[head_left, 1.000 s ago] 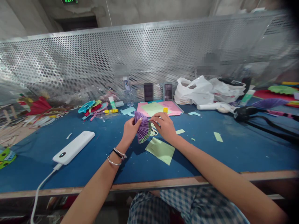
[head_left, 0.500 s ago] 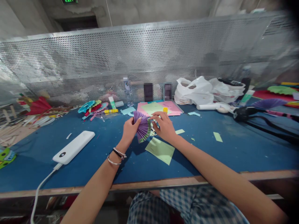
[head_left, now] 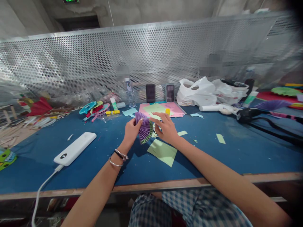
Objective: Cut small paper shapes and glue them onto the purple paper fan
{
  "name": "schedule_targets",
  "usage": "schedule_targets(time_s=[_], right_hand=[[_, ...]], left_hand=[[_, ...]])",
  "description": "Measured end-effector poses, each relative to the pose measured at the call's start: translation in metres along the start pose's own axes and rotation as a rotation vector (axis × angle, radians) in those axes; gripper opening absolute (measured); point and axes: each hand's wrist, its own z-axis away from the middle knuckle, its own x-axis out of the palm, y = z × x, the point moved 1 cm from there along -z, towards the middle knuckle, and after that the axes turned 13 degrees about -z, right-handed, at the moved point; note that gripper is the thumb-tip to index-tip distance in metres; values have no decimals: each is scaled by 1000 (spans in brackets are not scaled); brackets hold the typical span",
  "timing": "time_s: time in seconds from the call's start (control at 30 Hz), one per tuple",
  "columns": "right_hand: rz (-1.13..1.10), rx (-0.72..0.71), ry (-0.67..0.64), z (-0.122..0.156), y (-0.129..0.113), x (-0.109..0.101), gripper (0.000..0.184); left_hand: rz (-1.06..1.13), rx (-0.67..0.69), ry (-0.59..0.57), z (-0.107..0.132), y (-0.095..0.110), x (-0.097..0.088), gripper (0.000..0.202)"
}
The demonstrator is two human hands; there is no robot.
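Observation:
A purple pleated paper fan [head_left: 145, 129] is held upright over the blue table [head_left: 232, 151], near its middle. My left hand [head_left: 131, 131] grips the fan's left side, fingers closed round the folds. My right hand [head_left: 165, 127] pinches the fan's right edge with its fingertips. A pale green paper square [head_left: 163, 152] lies flat on the table just below the fan and my right wrist. Behind my hands lies a stack of pink and green sheets [head_left: 161, 109] with a small yellow thing on it.
A white power bank [head_left: 75, 148] with its cable lies at the left. Paper crafts [head_left: 93, 108], a glue stick [head_left: 112, 112] and a water bottle [head_left: 129, 91] stand at the back. White plastic bags [head_left: 203, 91] and a black strap [head_left: 260, 118] sit at the right. A perforated metal screen [head_left: 71, 63] backs the table.
My right hand has shifted slightly left along the fan's right edge, closing the pleats a little. My left hand and the fan stay almost in place.

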Motion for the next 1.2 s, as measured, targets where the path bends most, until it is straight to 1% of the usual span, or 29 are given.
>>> schedule_targets(time_s=[0.17, 0.37, 0.63, 0.83, 1.1, 1.2], right_hand=[[2, 1, -16, 0, 1, 1, 49], [-11, -5, -1, 1, 3, 4, 49], [-42, -3, 10, 1, 3, 4, 50], [-68, 13, 17, -1, -1, 2, 43], [-166, 62, 119, -1, -6, 5, 40], [-161, 81, 120, 0, -5, 6, 36]], left_hand=[[-15, 2, -5, 0, 1, 0, 46], [-35, -3, -22, 0, 3, 0, 47], [-31, 3, -13, 0, 3, 0, 45], [-44, -10, 26, 0, 5, -2, 44], [-16, -2, 80, 0, 6, -3, 41], [-15, -3, 95, 0, 6, -4, 40]])
